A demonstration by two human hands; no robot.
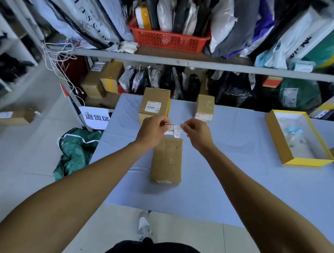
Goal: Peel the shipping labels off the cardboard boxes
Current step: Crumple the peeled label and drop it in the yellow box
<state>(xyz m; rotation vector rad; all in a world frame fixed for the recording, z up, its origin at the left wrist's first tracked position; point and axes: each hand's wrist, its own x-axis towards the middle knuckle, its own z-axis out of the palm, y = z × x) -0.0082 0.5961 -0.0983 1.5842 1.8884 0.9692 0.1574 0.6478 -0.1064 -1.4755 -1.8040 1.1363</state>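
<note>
A brown cardboard box (pixel 167 160) lies on the grey-blue table (pixel 228 169), its top bare. Just above its far end, a white shipping label (pixel 173 129) hangs in the air between both hands. My left hand (pixel 152 128) pinches the label's left edge and my right hand (pixel 196 133) pinches its right edge. Behind stand two more boxes: a larger one (pixel 154 104) with a white label (pixel 152 106) on its top, and a smaller one (pixel 204 108) with a white-and-red label (pixel 203 116) on its front.
An open yellow box (pixel 275 135) with scraps inside sits at the table's right. Shelves with a red basket (pixel 167 40) and many parcels rise behind the table. A green sack (pixel 76 150) lies on the floor at left.
</note>
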